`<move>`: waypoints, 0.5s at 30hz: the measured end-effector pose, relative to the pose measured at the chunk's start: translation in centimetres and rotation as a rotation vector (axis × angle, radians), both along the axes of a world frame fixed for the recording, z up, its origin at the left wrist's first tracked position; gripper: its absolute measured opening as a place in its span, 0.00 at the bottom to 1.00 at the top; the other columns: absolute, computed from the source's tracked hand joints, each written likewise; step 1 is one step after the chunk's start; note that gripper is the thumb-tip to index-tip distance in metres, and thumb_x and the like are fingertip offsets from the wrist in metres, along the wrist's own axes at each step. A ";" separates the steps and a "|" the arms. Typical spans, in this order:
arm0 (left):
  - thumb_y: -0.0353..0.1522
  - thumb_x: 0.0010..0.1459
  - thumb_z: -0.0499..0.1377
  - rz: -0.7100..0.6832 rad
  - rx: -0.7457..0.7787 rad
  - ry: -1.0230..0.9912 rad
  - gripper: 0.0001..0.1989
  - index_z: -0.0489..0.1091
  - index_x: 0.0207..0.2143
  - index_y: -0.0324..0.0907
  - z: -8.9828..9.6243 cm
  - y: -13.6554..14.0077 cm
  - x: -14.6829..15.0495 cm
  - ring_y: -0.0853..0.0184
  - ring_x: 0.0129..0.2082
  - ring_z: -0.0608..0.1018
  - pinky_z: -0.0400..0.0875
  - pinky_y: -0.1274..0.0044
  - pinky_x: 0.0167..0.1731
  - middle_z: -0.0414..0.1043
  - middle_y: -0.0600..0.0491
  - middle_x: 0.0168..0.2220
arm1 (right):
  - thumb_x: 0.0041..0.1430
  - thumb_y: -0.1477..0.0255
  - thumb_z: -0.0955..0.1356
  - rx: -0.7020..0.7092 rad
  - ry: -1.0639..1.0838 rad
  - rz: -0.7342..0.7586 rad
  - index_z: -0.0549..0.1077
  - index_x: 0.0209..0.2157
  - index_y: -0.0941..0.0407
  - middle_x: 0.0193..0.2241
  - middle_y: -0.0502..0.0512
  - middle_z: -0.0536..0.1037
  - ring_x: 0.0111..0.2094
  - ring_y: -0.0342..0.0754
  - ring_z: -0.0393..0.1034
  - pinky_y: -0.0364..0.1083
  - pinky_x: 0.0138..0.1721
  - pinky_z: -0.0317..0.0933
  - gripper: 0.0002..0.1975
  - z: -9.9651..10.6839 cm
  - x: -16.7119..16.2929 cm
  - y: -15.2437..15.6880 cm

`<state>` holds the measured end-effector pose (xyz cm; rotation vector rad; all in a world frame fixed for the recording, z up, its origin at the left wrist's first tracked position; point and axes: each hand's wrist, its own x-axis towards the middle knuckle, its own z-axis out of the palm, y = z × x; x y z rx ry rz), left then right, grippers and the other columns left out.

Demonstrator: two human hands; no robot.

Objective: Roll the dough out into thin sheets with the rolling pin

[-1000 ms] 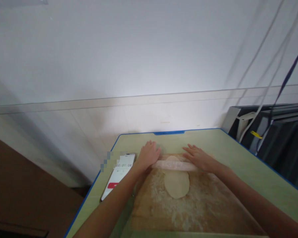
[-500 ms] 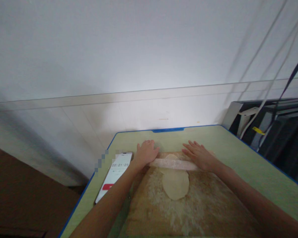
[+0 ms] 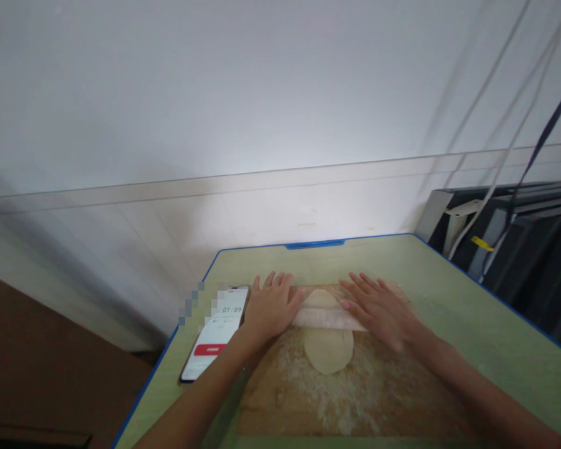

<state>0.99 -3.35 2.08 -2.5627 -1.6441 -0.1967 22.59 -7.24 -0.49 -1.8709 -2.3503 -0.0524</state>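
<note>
A pale rolling pin (image 3: 326,318) lies crosswise over a flat, oval sheet of dough (image 3: 329,353). The dough shows both beyond the pin and on the near side of it. Under them is a wooden board (image 3: 280,399) dusted with flour. My left hand (image 3: 272,305) rests flat on the pin's left end, fingers stretched forward. On the right end lies my right hand (image 3: 378,308), palm down with its fingers spread. Both ends of the pin are hidden beneath my hands.
A phone (image 3: 217,333) showing a timer lies left of the board on the light green table (image 3: 449,293) with a blue edge. Behind stands a white wall (image 3: 262,206). Dark flat panels (image 3: 537,249) and hanging cables (image 3: 542,93) are at the right.
The rolling pin has rolled slightly toward me over the dough. Both hands have come nearer with it, and their fingers now stretch out flatter.
</note>
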 end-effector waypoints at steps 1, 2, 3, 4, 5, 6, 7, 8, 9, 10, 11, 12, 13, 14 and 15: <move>0.42 0.63 0.41 -0.002 0.011 0.000 0.23 0.59 0.53 0.38 0.0 -0.3 -0.1 0.55 0.57 0.59 0.48 0.57 0.54 0.61 0.45 0.55 | 0.61 0.55 0.49 0.026 0.005 0.005 0.59 0.57 0.57 0.58 0.61 0.57 0.59 0.55 0.46 0.58 0.56 0.44 0.30 0.1 -0.1 -0.3; 0.42 0.63 0.41 -0.005 0.023 -0.001 0.23 0.59 0.53 0.38 0.0 -0.5 -0.1 0.55 0.57 0.59 0.48 0.57 0.54 0.61 0.46 0.55 | 0.61 0.55 0.49 0.052 0.009 0.012 0.60 0.56 0.57 0.57 0.61 0.58 0.59 0.55 0.47 0.58 0.56 0.45 0.30 0.1 -0.1 -0.6; 0.41 0.63 0.42 -0.008 0.034 -0.002 0.23 0.59 0.53 0.38 -0.1 -0.8 -0.2 0.55 0.57 0.59 0.47 0.58 0.54 0.61 0.46 0.55 | 0.61 0.55 0.50 0.074 0.010 0.021 0.61 0.56 0.57 0.57 0.61 0.59 0.58 0.55 0.49 0.58 0.56 0.45 0.30 0.1 -0.2 -0.9; 0.41 0.63 0.42 -0.012 0.044 -0.004 0.23 0.60 0.53 0.38 -0.1 -1.0 -0.2 0.56 0.56 0.60 0.47 0.58 0.54 0.62 0.46 0.55 | 0.61 0.55 0.50 0.091 0.009 0.028 0.61 0.55 0.57 0.57 0.61 0.60 0.58 0.55 0.50 0.58 0.55 0.46 0.29 0.1 -0.2 -1.2; 0.41 0.63 0.42 -0.015 0.053 -0.006 0.22 0.60 0.53 0.38 -0.1 -1.3 -0.3 0.56 0.56 0.60 0.48 0.58 0.54 0.62 0.46 0.55 | 0.61 0.56 0.50 0.102 0.007 0.034 0.61 0.55 0.57 0.56 0.61 0.60 0.57 0.54 0.51 0.58 0.55 0.46 0.29 0.1 -0.2 -1.5; 0.40 0.63 0.42 -0.019 0.061 -0.009 0.22 0.60 0.53 0.39 -0.1 -1.5 -0.3 0.56 0.56 0.61 0.48 0.59 0.54 0.62 0.46 0.54 | 0.61 0.56 0.51 0.112 0.005 0.040 0.62 0.55 0.57 0.56 0.61 0.61 0.57 0.54 0.52 0.58 0.55 0.46 0.29 0.1 -0.2 -1.7; 0.40 0.63 0.42 -0.022 0.068 -0.012 0.22 0.60 0.53 0.39 -0.1 -1.7 -0.4 0.56 0.56 0.61 0.48 0.59 0.54 0.63 0.47 0.54 | 0.61 0.56 0.51 0.123 0.006 0.043 0.62 0.55 0.57 0.56 0.61 0.61 0.57 0.54 0.52 0.58 0.55 0.46 0.28 0.1 -0.3 -2.0; 0.40 0.63 0.42 -0.026 0.074 -0.015 0.21 0.61 0.53 0.39 -0.2 -1.9 -0.4 0.56 0.55 0.62 0.49 0.59 0.54 0.63 0.47 0.54 | 0.61 0.56 0.52 0.131 0.008 0.047 0.62 0.55 0.57 0.56 0.60 0.61 0.57 0.54 0.52 0.59 0.55 0.46 0.28 0.1 -0.3 -2.2; 0.39 0.63 0.42 -0.029 0.080 -0.018 0.21 0.61 0.52 0.40 -0.2 -2.1 -0.5 0.56 0.55 0.63 0.51 0.60 0.53 0.64 0.46 0.53 | 0.61 0.57 0.52 0.137 0.012 0.052 0.62 0.55 0.57 0.56 0.60 0.61 0.57 0.53 0.52 0.59 0.55 0.46 0.28 0.2 -0.3 -2.4; 0.39 0.63 0.43 -0.032 0.085 -0.020 0.20 0.62 0.52 0.40 -0.2 -2.2 -0.5 0.57 0.54 0.63 0.52 0.61 0.53 0.64 0.46 0.53 | 0.61 0.57 0.52 0.138 0.016 0.058 0.62 0.55 0.57 0.56 0.60 0.61 0.57 0.53 0.52 0.59 0.56 0.45 0.27 0.3 -0.4 -2.5; 0.39 0.63 0.43 -0.035 0.090 -0.023 0.20 0.63 0.51 0.40 -0.2 -2.4 -0.5 0.57 0.53 0.64 0.53 0.61 0.52 0.64 0.46 0.53 | 0.61 0.57 0.53 0.133 0.020 0.066 0.62 0.55 0.57 0.56 0.59 0.61 0.57 0.53 0.51 0.59 0.56 0.45 0.27 0.4 -0.4 -2.7; 0.38 0.63 0.43 -0.040 0.094 -0.027 0.19 0.64 0.51 0.40 -0.2 -2.6 -0.5 0.57 0.53 0.65 0.54 0.62 0.52 0.65 0.47 0.52 | 0.61 0.58 0.53 0.125 0.025 0.074 0.61 0.55 0.57 0.56 0.59 0.61 0.57 0.53 0.51 0.59 0.56 0.45 0.27 0.5 -0.5 -2.9; 0.38 0.63 0.43 -0.045 0.098 -0.030 0.19 0.64 0.50 0.40 -0.2 -2.8 -0.6 0.57 0.52 0.65 0.55 0.63 0.52 0.66 0.47 0.52 | 0.61 0.58 0.53 0.113 0.031 0.084 0.61 0.55 0.57 0.56 0.59 0.61 0.58 0.53 0.51 0.59 0.56 0.45 0.26 0.7 -0.5 -3.0; 0.38 0.63 0.43 -0.052 0.101 -0.034 0.18 0.64 0.49 0.41 -0.2 -2.9 -0.6 0.58 0.52 0.66 0.55 0.63 0.51 0.66 0.48 0.51 | 0.61 0.58 0.53 0.102 0.037 0.091 0.61 0.55 0.57 0.56 0.59 0.61 0.57 0.54 0.51 0.60 0.56 0.45 0.26 0.8 -0.6 -3.2; 0.37 0.63 0.43 -0.059 0.104 -0.038 0.18 0.65 0.49 0.42 -0.1 -3.1 -0.6 0.58 0.51 0.66 0.56 0.64 0.51 0.67 0.48 0.50 | 0.61 0.58 0.53 0.095 0.042 0.093 0.61 0.56 0.57 0.56 0.59 0.61 0.57 0.54 0.51 0.60 0.56 0.45 0.26 0.9 -0.6 -3.3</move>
